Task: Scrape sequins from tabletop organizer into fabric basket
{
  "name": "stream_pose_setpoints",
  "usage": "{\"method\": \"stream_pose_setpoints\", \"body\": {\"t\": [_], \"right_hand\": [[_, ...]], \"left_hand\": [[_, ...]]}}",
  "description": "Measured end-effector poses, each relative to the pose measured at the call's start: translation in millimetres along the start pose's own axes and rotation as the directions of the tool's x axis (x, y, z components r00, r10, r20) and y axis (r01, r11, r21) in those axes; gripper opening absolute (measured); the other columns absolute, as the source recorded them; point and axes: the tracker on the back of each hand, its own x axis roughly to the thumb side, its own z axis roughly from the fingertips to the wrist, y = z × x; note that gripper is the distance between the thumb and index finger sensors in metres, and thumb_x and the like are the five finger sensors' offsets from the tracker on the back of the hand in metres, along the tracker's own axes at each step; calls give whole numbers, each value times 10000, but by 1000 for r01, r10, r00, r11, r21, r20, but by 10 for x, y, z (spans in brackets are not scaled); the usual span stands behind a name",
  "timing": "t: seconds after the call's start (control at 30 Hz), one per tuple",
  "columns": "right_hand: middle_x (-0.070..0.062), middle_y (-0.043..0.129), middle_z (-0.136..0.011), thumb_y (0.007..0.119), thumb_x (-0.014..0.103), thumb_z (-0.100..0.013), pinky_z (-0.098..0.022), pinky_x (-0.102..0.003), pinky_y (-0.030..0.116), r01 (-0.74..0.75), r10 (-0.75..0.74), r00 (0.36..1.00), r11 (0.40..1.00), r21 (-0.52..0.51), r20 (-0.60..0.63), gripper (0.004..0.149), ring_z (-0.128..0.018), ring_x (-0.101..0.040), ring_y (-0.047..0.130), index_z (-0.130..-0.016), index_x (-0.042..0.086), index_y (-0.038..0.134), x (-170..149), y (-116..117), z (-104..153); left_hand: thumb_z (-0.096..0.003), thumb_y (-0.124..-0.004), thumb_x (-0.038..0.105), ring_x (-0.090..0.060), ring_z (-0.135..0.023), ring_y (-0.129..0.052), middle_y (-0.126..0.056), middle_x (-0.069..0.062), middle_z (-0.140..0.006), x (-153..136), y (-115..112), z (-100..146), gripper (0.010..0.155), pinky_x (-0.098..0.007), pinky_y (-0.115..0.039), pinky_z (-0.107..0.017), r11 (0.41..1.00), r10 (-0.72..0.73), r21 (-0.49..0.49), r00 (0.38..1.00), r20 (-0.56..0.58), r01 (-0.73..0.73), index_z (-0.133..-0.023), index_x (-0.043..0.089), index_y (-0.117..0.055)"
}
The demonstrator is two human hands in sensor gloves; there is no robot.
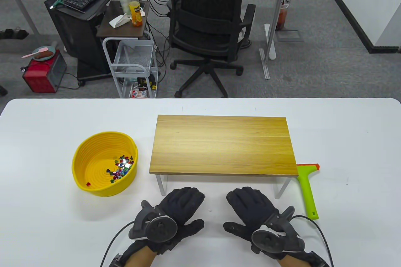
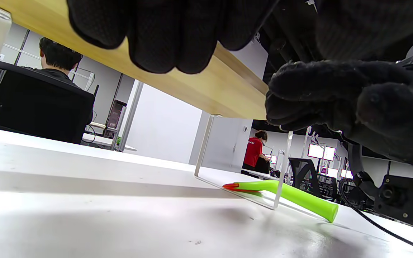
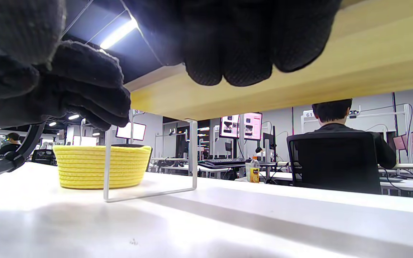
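Observation:
The wooden tabletop organizer (image 1: pixel 224 145) stands on white legs in the middle of the table, its top bare. The yellow fabric basket (image 1: pixel 105 164) sits to its left with several coloured sequins (image 1: pixel 121 166) inside; it also shows in the right wrist view (image 3: pixel 100 165). A green scraper (image 1: pixel 307 187) with an orange edge lies on the table by the organizer's right end, seen too in the left wrist view (image 2: pixel 292 195). My left hand (image 1: pixel 178 207) and right hand (image 1: pixel 253 207) rest flat on the table in front of the organizer, fingers spread, holding nothing.
The white table (image 1: pixel 47 223) stretches around both hands. Beyond its far edge stand a black office chair (image 1: pixel 208 29), a wire cart (image 1: pixel 134 66) and a desk with a keyboard.

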Motion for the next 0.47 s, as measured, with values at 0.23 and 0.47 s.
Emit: {"method": "stream_pose_setpoints", "body": {"t": [0.23,0.47], "right_hand": [[-159,728,-1076,751,700,-496,-678,-616,696,8,-8,1000,1000,17,-3,808,-924,-458,795,-1072,147,625,-28,67,19],[-160,752,-1057,765,673,-509,-667,-603,715,13,-13,1000,1000,15,-16,775,-904,-446,822,-1063,145,642,-23,60,23]], "left_hand": [[-415,-771,637,-409,-897,-808,-747,-155,-1023,15,-10,11,760,-614,-662,-682,1000,-14,-11,1000,7,14,-996,167,-632],[-410,-780,637,-405,-896,-811,-749,-155,-1024,21,-54,4,763,-615,-661,-684,999,-16,-33,1000,13,16,-995,169,-635]]}}
